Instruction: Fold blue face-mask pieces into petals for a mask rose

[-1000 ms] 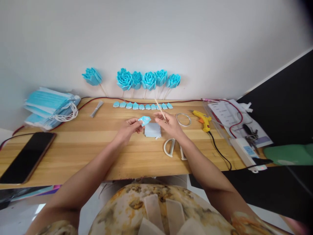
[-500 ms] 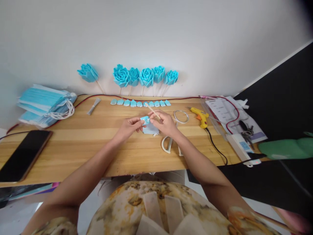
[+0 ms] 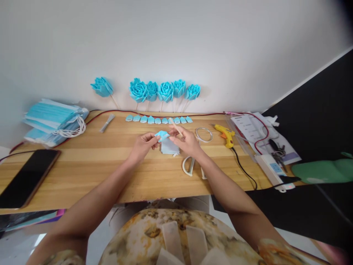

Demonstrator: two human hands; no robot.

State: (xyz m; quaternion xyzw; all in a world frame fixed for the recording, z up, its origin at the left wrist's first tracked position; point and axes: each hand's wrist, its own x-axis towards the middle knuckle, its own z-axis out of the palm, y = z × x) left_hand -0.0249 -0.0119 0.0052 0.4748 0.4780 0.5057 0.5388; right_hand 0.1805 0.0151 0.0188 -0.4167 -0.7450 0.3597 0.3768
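Observation:
My left hand (image 3: 143, 146) pinches a small light-blue folded piece of fabric (image 3: 162, 135) between thumb and fingers. At its other edge are the fingertips of my right hand (image 3: 187, 140), which also holds a thin pale stick (image 3: 175, 126) slanting up between its fingers. Whether the right fingertips grip the fabric too is hard to see. Just below the hands lies a pale stack of cut sheets (image 3: 169, 148). Beyond them runs a row of folded blue petals (image 3: 150, 120). Scissors with white handles (image 3: 187, 166) lie partly under my right forearm.
Blue fabric roses (image 3: 166, 91) on sticks lean on the wall. Face masks (image 3: 51, 116) and a phone (image 3: 29, 176) lie left. To the right are a wire coil (image 3: 204, 134), a yellow glue gun (image 3: 225, 135), papers (image 3: 248, 129), a power strip (image 3: 271, 171) and a green bottle (image 3: 321, 170).
The fabric piece has been turned and now shows a pointed, folded top. The stick has shifted slightly right. The whole view has tilted a little upward.

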